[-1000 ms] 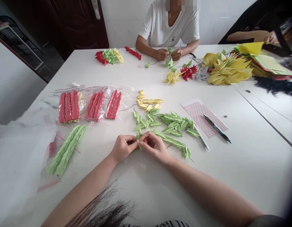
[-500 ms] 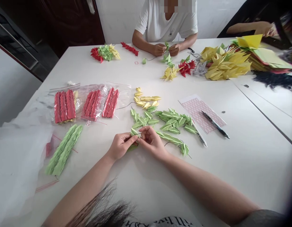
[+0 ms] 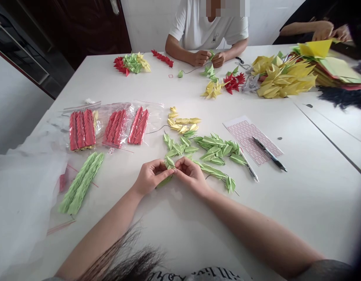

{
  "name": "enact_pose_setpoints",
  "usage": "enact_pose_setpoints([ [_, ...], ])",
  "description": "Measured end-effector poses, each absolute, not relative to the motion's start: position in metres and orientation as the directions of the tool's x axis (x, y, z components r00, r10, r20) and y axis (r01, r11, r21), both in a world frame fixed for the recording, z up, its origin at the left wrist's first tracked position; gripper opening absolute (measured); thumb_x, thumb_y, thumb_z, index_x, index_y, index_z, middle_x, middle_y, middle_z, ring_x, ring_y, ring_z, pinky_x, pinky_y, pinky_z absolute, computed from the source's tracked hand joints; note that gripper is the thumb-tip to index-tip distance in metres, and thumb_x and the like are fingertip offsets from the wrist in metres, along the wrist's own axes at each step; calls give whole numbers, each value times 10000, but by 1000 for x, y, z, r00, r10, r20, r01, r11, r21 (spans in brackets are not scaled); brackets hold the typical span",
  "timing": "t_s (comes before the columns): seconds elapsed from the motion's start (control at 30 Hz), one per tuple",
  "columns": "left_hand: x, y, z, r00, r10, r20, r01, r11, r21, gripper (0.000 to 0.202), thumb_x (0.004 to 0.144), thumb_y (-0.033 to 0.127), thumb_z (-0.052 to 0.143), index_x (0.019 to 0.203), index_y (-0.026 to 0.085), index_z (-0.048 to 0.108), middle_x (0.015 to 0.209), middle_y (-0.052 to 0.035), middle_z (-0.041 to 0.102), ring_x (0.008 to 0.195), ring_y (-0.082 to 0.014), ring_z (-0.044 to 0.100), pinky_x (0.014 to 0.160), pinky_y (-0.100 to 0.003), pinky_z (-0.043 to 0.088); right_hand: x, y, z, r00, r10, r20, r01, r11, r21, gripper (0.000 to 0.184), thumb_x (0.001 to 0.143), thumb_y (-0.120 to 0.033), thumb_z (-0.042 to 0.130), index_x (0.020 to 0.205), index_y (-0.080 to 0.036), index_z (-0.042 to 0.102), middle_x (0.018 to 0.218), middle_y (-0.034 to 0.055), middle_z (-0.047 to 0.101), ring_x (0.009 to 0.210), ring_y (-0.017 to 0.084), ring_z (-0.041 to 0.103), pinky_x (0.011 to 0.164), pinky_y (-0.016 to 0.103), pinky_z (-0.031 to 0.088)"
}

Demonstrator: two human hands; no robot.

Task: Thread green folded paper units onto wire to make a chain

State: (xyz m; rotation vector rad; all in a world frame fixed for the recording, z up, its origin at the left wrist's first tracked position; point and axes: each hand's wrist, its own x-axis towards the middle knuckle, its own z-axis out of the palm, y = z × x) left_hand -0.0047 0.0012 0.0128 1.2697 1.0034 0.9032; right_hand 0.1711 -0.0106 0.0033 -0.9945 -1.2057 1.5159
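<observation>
Green folded paper piece (image 3: 169, 162) sits pinched between my two hands just above the white table (image 3: 300, 203), near its middle and close to my body. My left hand (image 3: 151, 177) has its thumb and forefinger closed on the piece from the left, and my right hand (image 3: 189, 175) has its fingertips closed on it from the right, so both grips are tight, with the knuckles nearly touching. A second ago the piece stood more upright between my fingers; now it is lower and turned, and my hands have drawn closer together, which I judge to mean I am pressing or seating it against another green unit partly hidden under my left fingers. Just beyond my hands lies a loose heap of green folded pieces (image 3: 209, 150), some strung on a thin dark thread, with yellow folded pieces (image 3: 182, 124) behind them. To the left are clear bags of red folded pieces (image 3: 110, 128) and two long green stacks (image 3: 82, 183). To the right a pen (image 3: 269, 153) rests on a sticker sheet (image 3: 244, 136). Across the table, a person in a white shirt (image 3: 208, 27) handles green paper with both hands.
</observation>
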Motion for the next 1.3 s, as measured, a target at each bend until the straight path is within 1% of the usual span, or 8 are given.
enact_pose_setpoints([
  [0.17,-5,4,14,277,952,-127,-32,141,989,279,741,387,787,736,127,686,659,-20,643,610,-115,553,593,-228,450,171,-11,2,-222,975,-25,-165,-63,-984,354,831,-493,725,838,-192,539,759,-2,520,667,134,479,582,252,375],
  [0.33,-7,3,16,310,943,-118,0,124,992,272,776,376,752,725,123,667,652,-12,608,604,-105,521,570,-218,415,172,-14,1,-158,985,68,-16,66,-998,294,884,-466,667,862,-189,570,787,12,515,688,141,464,606,262,383],
  [0.53,-9,1,17,347,931,-112,43,104,994,281,816,367,703,702,135,596,639,8,529,597,-100,457,550,-221,362,174,-12,2,-240,971,6,-4,6,-1000,323,888,-502,644,851,-191,561,753,11,538,663,145,478,584,264,381],
  [0.67,-9,2,17,375,919,-119,41,112,993,285,841,373,669,712,144,559,641,21,482,594,-94,417,546,-222,329,174,-12,1,-253,967,13,28,21,-999,312,894,-489,639,846,-187,574,744,14,548,664,148,487,587,267,388],
  [0.87,-7,2,14,353,932,-78,31,72,997,304,870,380,619,703,165,485,631,42,396,585,-90,348,542,-227,293,174,-11,4,-273,962,16,-10,13,-1000,309,914,-476,620,833,-178,593,746,18,552,679,149,493,617,274,393],
  [1.1,-2,-1,18,276,960,-50,100,23,995,306,854,421,661,741,163,542,659,31,448,604,-93,399,566,-221,336,173,-11,6,-276,955,105,144,149,-978,339,949,-461,557,744,-199,496,694,-2,473,619,137,419,551,267,353],
  [1.17,-2,0,18,247,967,-63,85,43,995,325,830,450,688,748,160,566,655,29,476,597,-92,420,564,-218,352,172,-13,6,-282,947,157,205,219,-954,276,955,-411,555,782,-200,519,748,18,506,644,147,454,556,272,383],
  [1.3,-1,3,14,158,984,-84,38,79,996,359,788,489,729,754,155,602,610,40,484,541,-76,395,514,-209,329,170,-17,5,-238,898,371,342,435,-833,50,937,-261,581,931,-214,596,975,82,564,871,207,564,740,343,480],
])
